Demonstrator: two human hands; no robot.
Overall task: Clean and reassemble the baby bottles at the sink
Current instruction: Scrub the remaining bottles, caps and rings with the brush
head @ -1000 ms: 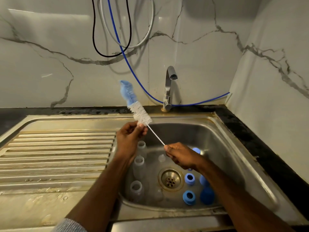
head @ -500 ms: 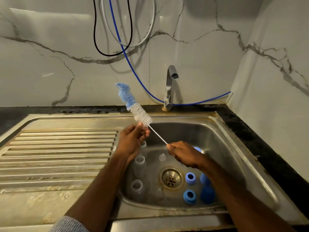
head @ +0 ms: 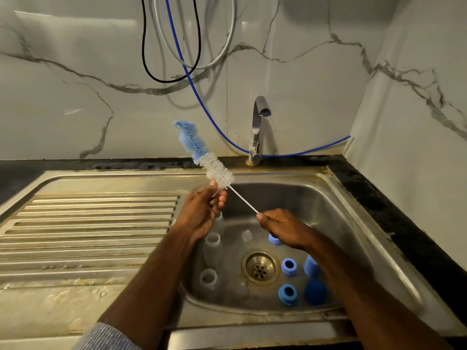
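Fingers of L hand pinch bottle brush bristles; R hand grips wire handle.

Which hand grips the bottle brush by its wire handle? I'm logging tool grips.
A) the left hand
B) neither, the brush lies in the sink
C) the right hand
C: the right hand is closed round the wire handle of the bottle brush, while the left hand touches the white bristles above the sink.
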